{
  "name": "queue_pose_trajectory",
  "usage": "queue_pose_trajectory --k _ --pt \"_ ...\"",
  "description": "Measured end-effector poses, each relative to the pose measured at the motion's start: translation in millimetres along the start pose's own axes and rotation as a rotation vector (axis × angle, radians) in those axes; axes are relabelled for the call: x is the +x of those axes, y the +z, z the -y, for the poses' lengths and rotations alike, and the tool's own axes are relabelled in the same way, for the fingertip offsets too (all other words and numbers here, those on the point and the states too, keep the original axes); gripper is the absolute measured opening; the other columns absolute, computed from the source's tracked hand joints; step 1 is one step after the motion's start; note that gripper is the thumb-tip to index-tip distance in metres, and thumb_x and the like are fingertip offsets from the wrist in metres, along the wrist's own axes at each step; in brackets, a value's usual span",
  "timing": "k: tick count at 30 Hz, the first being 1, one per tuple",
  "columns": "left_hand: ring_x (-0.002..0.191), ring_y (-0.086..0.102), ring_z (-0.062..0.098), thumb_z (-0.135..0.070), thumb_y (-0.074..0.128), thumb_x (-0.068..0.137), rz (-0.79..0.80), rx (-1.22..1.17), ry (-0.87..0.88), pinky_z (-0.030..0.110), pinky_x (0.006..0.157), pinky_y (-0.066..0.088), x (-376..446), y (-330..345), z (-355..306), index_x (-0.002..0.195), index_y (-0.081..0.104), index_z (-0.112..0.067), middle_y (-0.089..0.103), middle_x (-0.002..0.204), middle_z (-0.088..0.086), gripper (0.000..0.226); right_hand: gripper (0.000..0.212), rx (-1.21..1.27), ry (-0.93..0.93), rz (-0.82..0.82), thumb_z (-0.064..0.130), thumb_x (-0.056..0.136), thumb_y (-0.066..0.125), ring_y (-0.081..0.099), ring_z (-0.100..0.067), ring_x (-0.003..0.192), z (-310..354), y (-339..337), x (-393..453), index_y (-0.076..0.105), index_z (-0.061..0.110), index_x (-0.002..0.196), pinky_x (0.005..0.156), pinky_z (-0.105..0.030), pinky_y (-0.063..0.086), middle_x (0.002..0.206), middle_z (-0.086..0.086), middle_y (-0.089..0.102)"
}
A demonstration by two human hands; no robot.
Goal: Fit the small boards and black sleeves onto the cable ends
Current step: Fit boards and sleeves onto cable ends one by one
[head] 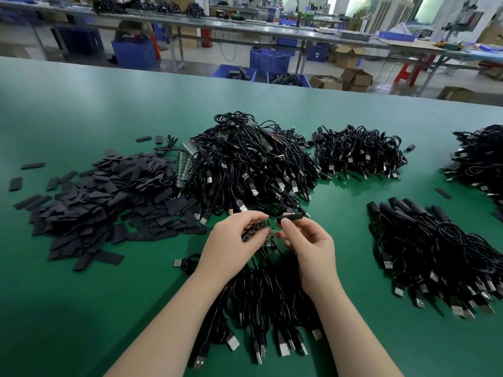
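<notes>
While the heap of flat black sleeve pieces (103,197) lies loose at the left of the green table (81,308), within easy reach as stock, the left hand (234,240) curls its fingers round several small green circuit boards (258,229) on cable ends, apparently holding one steady to receive a cover. Just beside it, the right hand (307,240) pinches a black tubular sleeve (290,216) between thumb and fingertips, its open end facing the boards. Black USB cables (261,300) trail beneath both wrists; sleeved bundles (435,254) sit right. No writing is legible.
</notes>
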State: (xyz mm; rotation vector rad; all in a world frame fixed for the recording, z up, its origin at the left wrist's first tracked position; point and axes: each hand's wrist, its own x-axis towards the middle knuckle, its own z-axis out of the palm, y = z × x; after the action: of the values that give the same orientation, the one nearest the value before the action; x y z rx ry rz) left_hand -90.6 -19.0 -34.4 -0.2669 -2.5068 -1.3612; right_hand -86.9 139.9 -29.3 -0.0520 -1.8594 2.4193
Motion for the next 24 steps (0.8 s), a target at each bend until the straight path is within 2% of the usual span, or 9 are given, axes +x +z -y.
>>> queue_pose_trajectory --k 4,9,13,16,20,24 --pt "0.099 0.06 -0.004 -0.032 0.067 0.086 -0.001 -0.008 -0.005 0.025 0.087 0.052 1.5 -0.2 0.6 0.105 0.069 -0.042 0.067 0.1 -0.024 0.021 0.023 -0.067 -0.062 0.049 0.006 0.086 0.074 0.07 -0.009 0.074 0.2 2.2 -2.3 0.079 0.028 0.084 0.069 -0.015 0.052 0.079 0.0 0.075" --pt "0.1 0.058 -0.008 -0.028 0.067 0.085 0.01 0.008 0.03 0.018 0.084 0.05 0.6 -1.4 -0.1 0.104 0.061 -0.052 0.065 0.099 -0.031 0.031 0.027 -0.133 -0.108 0.069 0.004 0.085 0.074 0.07 -0.014 0.079 -1.2 2.1 -1.8 0.079 0.031 0.085 0.074 -0.021 0.055 0.083 -0.001 0.076" --pt "0.102 0.058 -0.008 -0.043 0.056 0.082 0.018 0.011 0.047 0.015 0.084 0.049 -0.5 -2.7 -5.0 0.111 0.052 -0.059 0.062 0.098 -0.036 0.034 0.03 -0.167 -0.138 0.07 0.003 0.085 0.074 0.071 -0.011 0.079 -0.6 0.9 -0.8 0.079 0.032 0.086 0.073 -0.019 0.054 0.084 0.001 0.077" --pt "0.102 0.059 -0.006 -0.049 0.052 0.082 0.025 0.001 0.059 0.019 0.084 0.051 -0.6 -2.1 -4.7 0.111 0.056 -0.057 0.066 0.1 -0.028 0.03 0.034 -0.195 -0.165 0.076 0.001 0.085 0.074 0.072 -0.006 0.08 0.9 1.9 -1.7 0.079 0.035 0.085 0.073 -0.015 0.053 0.085 0.004 0.077" --pt "0.099 0.061 -0.002 -0.042 0.057 0.085 0.03 -0.003 0.055 0.027 0.083 0.053 -0.6 -1.4 -2.2 0.112 0.064 -0.049 0.068 0.1 -0.023 0.029 0.039 -0.223 -0.198 0.103 -0.001 0.085 0.073 0.072 -0.006 0.082 4.1 1.2 -1.8 0.079 0.038 0.085 0.074 -0.015 0.053 0.087 0.006 0.077" --pt "0.098 0.061 -0.001 -0.034 0.062 0.088 0.045 0.013 0.054 0.029 0.083 0.052 -1.1 -1.7 0.8 0.113 0.067 -0.044 0.068 0.099 -0.021 0.027 0.038 -0.253 -0.208 0.119 -0.001 0.084 0.074 0.072 -0.008 0.081 4.5 -0.1 -0.9 0.079 0.037 0.086 0.074 -0.015 0.053 0.088 0.005 0.077"
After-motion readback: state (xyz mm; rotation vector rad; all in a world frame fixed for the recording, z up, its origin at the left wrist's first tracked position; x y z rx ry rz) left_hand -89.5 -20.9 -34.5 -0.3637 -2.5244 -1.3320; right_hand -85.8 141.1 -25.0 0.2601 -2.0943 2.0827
